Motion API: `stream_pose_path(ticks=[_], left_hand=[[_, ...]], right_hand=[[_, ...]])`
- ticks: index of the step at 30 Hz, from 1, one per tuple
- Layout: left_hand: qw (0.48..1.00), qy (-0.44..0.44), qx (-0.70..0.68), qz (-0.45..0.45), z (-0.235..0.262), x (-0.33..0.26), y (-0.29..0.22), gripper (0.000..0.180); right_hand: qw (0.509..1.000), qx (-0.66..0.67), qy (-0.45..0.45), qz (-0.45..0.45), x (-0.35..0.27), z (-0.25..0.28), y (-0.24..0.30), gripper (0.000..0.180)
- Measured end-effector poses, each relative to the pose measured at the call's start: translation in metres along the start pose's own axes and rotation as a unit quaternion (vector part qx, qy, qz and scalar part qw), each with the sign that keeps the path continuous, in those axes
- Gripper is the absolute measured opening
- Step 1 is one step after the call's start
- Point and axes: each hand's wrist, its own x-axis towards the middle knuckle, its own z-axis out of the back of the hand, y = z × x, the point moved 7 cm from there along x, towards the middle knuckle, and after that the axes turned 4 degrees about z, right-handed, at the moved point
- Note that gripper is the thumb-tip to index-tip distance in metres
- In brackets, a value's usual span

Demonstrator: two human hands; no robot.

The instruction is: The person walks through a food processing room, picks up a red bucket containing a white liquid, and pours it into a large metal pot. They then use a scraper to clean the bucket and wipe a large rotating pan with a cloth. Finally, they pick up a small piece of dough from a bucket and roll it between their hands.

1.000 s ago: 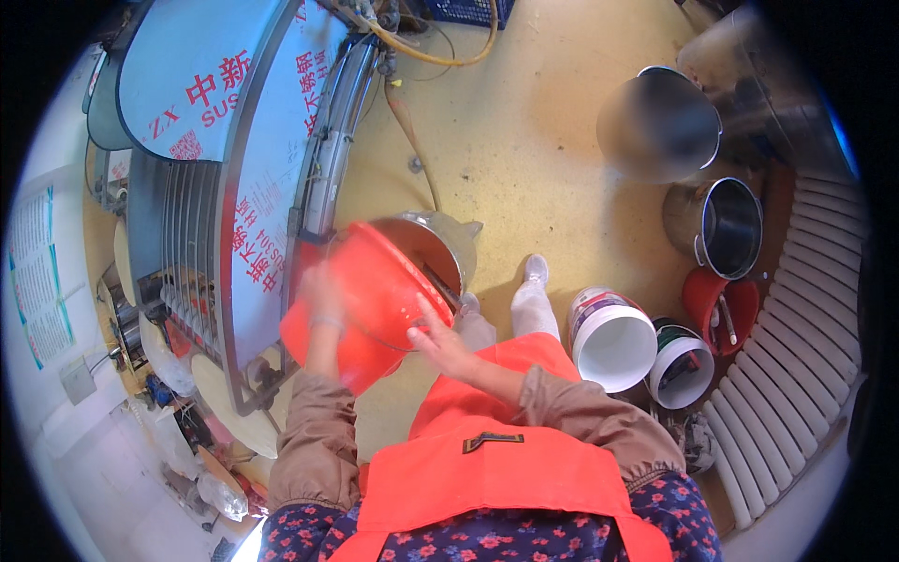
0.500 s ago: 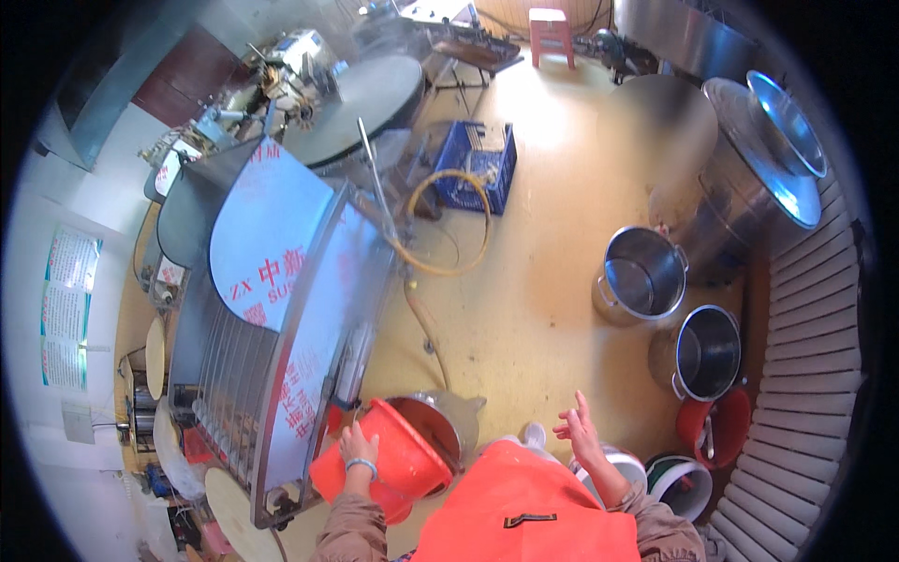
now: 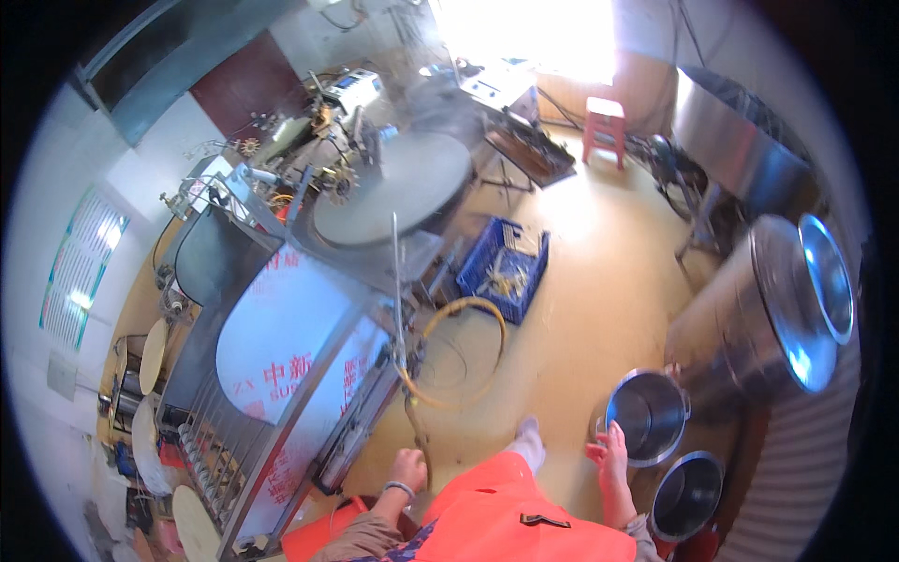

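My left hand (image 3: 405, 471) is curled into a fist with nothing showing in it. It is in front of my body, to the right of a red plastic bucket (image 3: 321, 530) and beside the lower end of a hose (image 3: 418, 431). My right hand (image 3: 611, 457) hangs half open with its fingers apart, and nothing shows in it. Its fingertips overlap the left rim of a deep steel pot (image 3: 646, 419) in the view; I cannot tell whether they touch. A second steel pot (image 3: 688, 496) stands nearer on the right. I wear an orange-red apron (image 3: 506, 510).
A steel machine with film-covered panels (image 3: 281, 351) fills the left, a large round plate (image 3: 398, 187) beyond it. A blue crate (image 3: 506, 267) and yellow hose loop (image 3: 503, 337) lie ahead. Tall steel vessels (image 3: 740, 318) line the right. A red stool (image 3: 604, 131) stands far back.
My left hand has come away from the red bucket's rim and closed. My right hand has moved toward the steel pots. The view has tilted up, and one foot now shows ahead of the apron.
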Motion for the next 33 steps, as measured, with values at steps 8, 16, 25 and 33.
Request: stream_pose_path(ticks=[8, 16, 25, 33], left_hand=[[0.970, 0.215, -0.065, -0.089, -0.016, 0.179, -0.156, 0.037], [0.962, 0.259, -0.044, -0.070, -0.024, 0.322, -0.248, 0.037], [0.973, 0.205, -0.104, -0.012, -0.027, 0.491, -0.441, 0.040], [0.961, 0.177, -0.189, -0.097, 0.030, 0.640, -0.649, 0.036]], right_hand=[[0.997, 0.068, -0.026, 0.024, 0.134, -0.015, 0.145, 0.052], [0.989, 0.125, -0.076, 0.001, 0.315, 0.023, 0.228, 0.043], [0.985, 0.144, 0.069, -0.072, 0.605, -0.068, 0.383, 0.040], [0.960, 0.105, 0.218, -0.144, 0.721, -0.200, 0.498, 0.045]])
